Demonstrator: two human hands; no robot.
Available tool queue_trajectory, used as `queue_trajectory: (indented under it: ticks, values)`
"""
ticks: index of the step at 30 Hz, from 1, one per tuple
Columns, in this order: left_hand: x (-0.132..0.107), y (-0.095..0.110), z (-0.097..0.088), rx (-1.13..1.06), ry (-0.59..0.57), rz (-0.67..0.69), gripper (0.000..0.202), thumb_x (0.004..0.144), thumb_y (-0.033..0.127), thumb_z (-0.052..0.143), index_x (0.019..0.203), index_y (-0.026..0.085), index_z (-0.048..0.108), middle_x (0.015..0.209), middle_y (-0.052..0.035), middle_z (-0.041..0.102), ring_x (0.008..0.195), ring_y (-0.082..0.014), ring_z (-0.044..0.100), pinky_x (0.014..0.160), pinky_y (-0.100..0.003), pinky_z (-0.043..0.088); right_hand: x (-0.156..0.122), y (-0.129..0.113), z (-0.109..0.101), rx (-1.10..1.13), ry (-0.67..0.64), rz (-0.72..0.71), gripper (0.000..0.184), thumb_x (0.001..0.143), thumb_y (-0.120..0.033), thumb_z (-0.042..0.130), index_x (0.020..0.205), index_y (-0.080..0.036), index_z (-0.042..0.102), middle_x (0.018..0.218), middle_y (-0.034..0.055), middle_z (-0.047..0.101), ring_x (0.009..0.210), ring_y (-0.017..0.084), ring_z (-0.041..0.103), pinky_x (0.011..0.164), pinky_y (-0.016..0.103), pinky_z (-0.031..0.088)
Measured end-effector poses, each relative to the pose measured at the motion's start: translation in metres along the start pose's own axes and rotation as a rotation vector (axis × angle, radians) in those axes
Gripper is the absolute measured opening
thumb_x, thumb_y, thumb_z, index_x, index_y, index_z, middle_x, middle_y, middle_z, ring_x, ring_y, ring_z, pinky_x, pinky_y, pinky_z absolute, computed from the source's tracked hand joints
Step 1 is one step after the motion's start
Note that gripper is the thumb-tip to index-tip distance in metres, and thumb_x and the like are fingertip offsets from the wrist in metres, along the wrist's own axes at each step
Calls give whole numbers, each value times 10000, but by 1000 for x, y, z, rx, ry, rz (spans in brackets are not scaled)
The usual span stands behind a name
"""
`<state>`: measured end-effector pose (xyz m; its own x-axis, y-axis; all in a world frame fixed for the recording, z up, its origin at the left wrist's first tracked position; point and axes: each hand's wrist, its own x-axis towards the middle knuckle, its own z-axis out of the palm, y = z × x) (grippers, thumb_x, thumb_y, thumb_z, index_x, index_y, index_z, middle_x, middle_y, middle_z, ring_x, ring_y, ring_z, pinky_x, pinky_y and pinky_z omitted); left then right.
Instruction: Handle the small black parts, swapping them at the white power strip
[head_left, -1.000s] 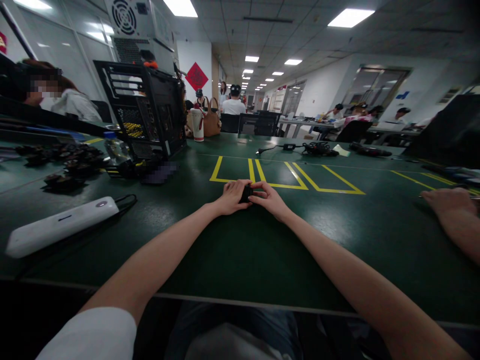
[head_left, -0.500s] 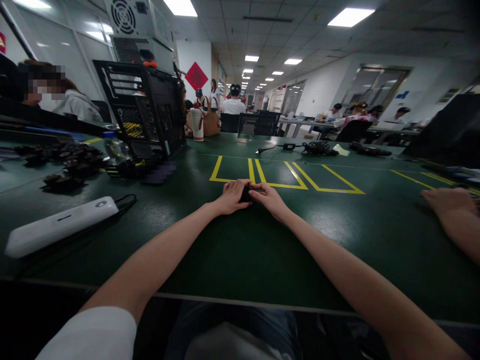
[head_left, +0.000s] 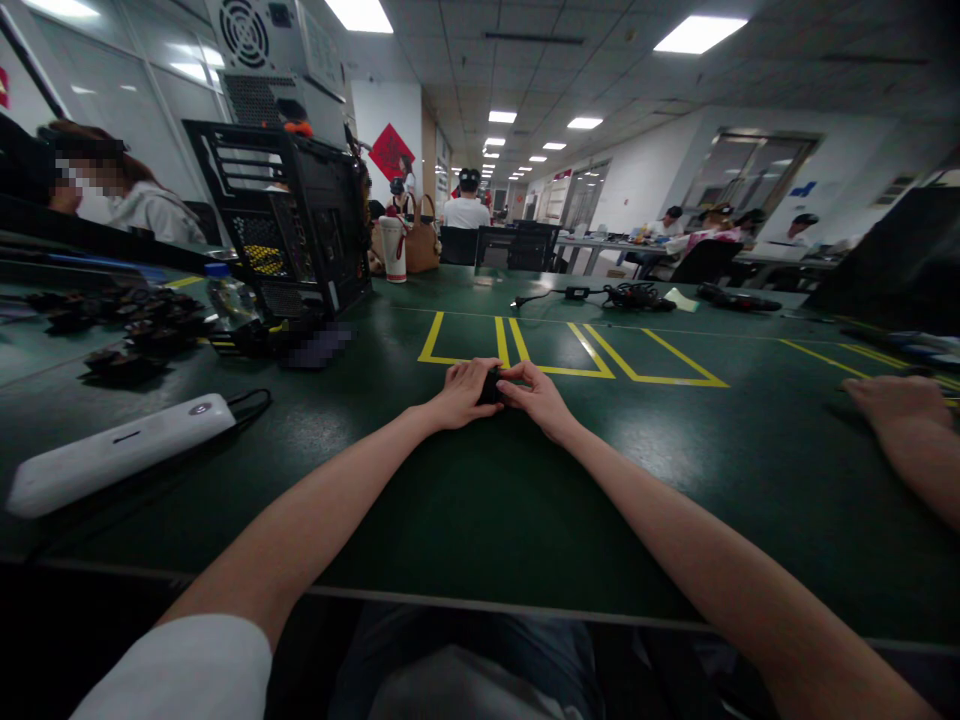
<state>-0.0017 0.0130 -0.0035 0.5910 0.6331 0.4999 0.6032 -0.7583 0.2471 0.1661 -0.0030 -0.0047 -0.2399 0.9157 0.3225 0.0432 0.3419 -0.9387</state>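
Black piece [head_left: 491,386]: sitting in the gap between the person's two hands, straight ahead of the body; fingers are hiding much of it, so I cannot tell whether it is touching the green table [head_left: 480,520].
Left hand [head_left: 466,392]: curling over the piece from its left, fingers across the far side and thumb along the near side, closing around it.
Right hand [head_left: 541,398]: meeting the right side with thumb and fingertips, bent and only slightly parted; how firmly they are pinching, I cannot tell.
Nearer hand: neither is standing off, but the left is covering more.
Long axis: not showing clearly behind the fingers.
Yellow tape [head_left: 679,383]: running along the table just beyond the hands.
White device [head_left: 124,455]: lying well apart, to the left.
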Motion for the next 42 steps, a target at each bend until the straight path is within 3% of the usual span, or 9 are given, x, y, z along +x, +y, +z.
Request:
queue_trajectory:
  ticks: [6, 13, 18, 27, 32, 38, 42]
  values:
    - [0, 0, 0, 2, -4, -1, 594, 715, 393, 536, 1209, 214, 259, 1186, -87, 391, 1073, -272, 386, 887, -418, 287, 4, 3, -2, -40, 5, 21, 293, 670, -315, 610, 925, -212, 511, 986, 24, 527, 789, 132, 571, 723, 329, 477]
    - [0, -1, 1, -11, -4, -11, 586, 715, 397, 533, 1205, 222, 265, 1172, -84, 396, 1064, -270, 392, 883, -421, 288, 0, 1, -3, -8, -54, -26, 307, 630, -266, 652, 888, -210, 495, 996, 11, 530, 876, 142, 564, 820, 338, 449]
    - [0, 0, -1, -2, -12, -5, 583, 720, 397, 527, 1207, 221, 260, 1180, -86, 393, 1078, -272, 385, 888, -422, 287, 0, 0, -2, -33, -38, -23, 238, 680, -309, 603, 867, -208, 495, 985, 12, 531, 793, 120, 570, 788, 342, 463]
    - [1, 2, -3, -4, -25, -20, 583, 721, 392, 527, 1210, 222, 259, 1174, -82, 390, 1072, -270, 386, 889, -420, 285, 3, 1, -3, -28, -40, 39, 300, 664, -284, 617, 929, -199, 505, 998, 36, 547, 859, 151, 574, 815, 368, 449]
    - [1, 4, -4, -13, -29, -24, 565, 729, 384, 513, 1209, 224, 263, 1171, -82, 390, 1062, -269, 393, 879, -418, 290, -1, -1, -4, 9, -72, -45, 299, 622, -218, 650, 879, -210, 497, 989, 1, 526, 914, 131, 553, 892, 342, 413]
    - [1, 2, -1, -7, -15, -22, 585, 721, 403, 525, 1210, 217, 265, 1171, -86, 394, 1057, -270, 396, 882, -420, 289, 0, -2, -1, -4, -6, 16, 230, 660, -296, 616, 834, -202, 498, 925, 4, 547, 754, 118, 580, 755, 334, 472]
    - [1, 1, -1, -6, -16, -18, 590, 725, 405, 523, 1215, 210, 260, 1172, -90, 394, 1058, -268, 398, 882, -420, 293, 3, -1, -1, -41, -4, 0, 272, 668, -278, 612, 905, -197, 504, 967, 29, 549, 814, 132, 580, 759, 324, 468]
